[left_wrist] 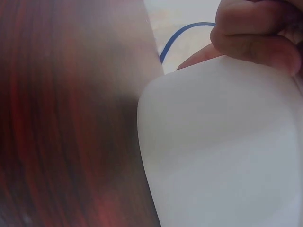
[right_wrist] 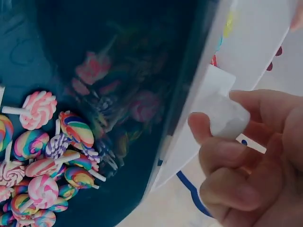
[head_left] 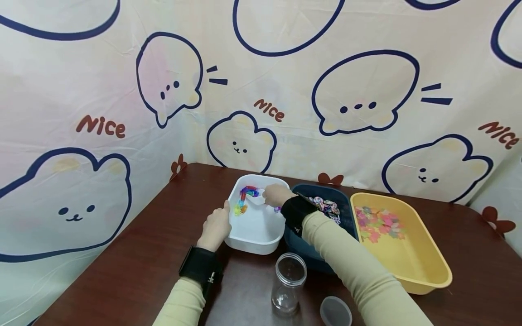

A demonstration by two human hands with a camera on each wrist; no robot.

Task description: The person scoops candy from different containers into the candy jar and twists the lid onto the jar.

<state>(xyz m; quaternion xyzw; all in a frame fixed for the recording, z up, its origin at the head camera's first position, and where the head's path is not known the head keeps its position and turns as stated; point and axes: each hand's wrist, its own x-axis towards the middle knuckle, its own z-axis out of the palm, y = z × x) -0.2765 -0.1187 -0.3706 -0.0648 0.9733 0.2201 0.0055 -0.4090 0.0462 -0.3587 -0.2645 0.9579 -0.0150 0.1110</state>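
From the head, a brown table (head_left: 134,253) holds three tubs side by side near its far edge. The left hand (head_left: 216,226) grips the left edge of the white tub (head_left: 254,231). The right hand (head_left: 278,194) is apart from it, pinching a small white scoop (head_left: 258,198) inside that tub. Shiny rainbow bits (head_left: 244,195) lie by the white tub's far left corner, near the scoop. The dark blue tub (head_left: 306,249) is in the middle, and the yellow tub (head_left: 420,258) has soft-coloured bits (head_left: 377,222) toward its far end. A clear jar (head_left: 287,285) stands nearer the table's front edge, with a round lid (head_left: 336,311) lying beside it.

From the left wrist, bent fingers hold the white tub's rim at the top.

From the right wrist, thumb and finger squeeze the scoop's handle. Swirly lollipops (right_wrist: 42,191) are heaped in the blue tub.
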